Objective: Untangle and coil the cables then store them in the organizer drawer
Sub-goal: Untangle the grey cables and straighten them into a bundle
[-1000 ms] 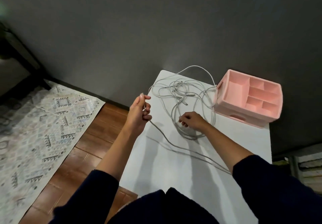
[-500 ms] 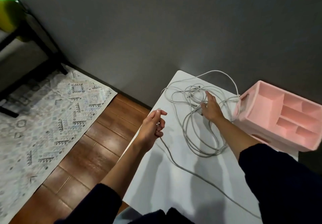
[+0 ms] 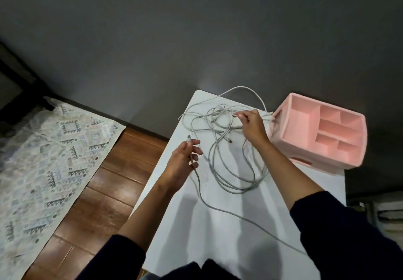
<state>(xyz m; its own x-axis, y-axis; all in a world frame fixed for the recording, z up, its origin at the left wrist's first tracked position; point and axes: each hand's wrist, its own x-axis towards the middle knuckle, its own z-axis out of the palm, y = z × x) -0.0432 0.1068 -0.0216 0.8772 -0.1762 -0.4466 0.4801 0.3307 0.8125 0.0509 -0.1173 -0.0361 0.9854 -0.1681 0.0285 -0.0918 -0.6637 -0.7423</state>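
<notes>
**One head-worn lens, angled down over a white table**

A single wide-angle camera on the person's head looks forward and down from above the near end of the white table (image 3: 229, 236). It sits close: both dark sleeves (image 3: 349, 236) enter at the bottom edge, and the left hand (image 3: 183, 164) and right hand (image 3: 253, 127) stretch away from the lens to the cables (image 3: 227, 139) at mid-frame. The pink organizer (image 3: 322, 131) stands right of centre at the table's far end. The grey wall (image 3: 196, 29) fills the upper half, its foot running slantwise. A patterned rug (image 3: 50, 155) and wood floor (image 3: 104, 192) occupy the lower left.
</notes>
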